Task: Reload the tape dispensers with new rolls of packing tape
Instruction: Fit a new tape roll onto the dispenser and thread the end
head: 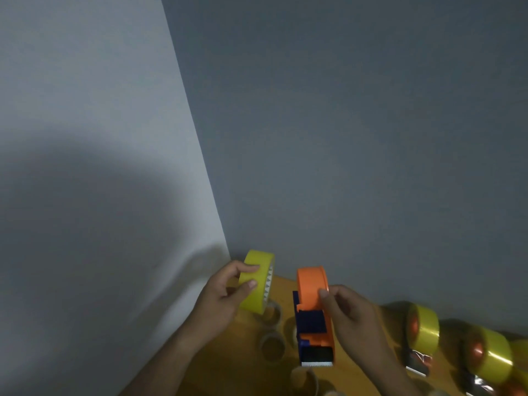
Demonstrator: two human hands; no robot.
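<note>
Tape roll point(257, 281) (no legible label) held beside orange dispenser point(313, 304).

One loose yellow tape roll point(257, 281), three dispensers point(313, 315) point(423, 332) point(488, 358), at least four empty cores point(273, 345), two hands point(225, 298) point(351, 315)

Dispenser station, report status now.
Left hand grips yellow tape roll, raised. Right hand holds orange dispenser upright on table. Roll not loaded. Empty cores lie beside the dispenser.
</note>
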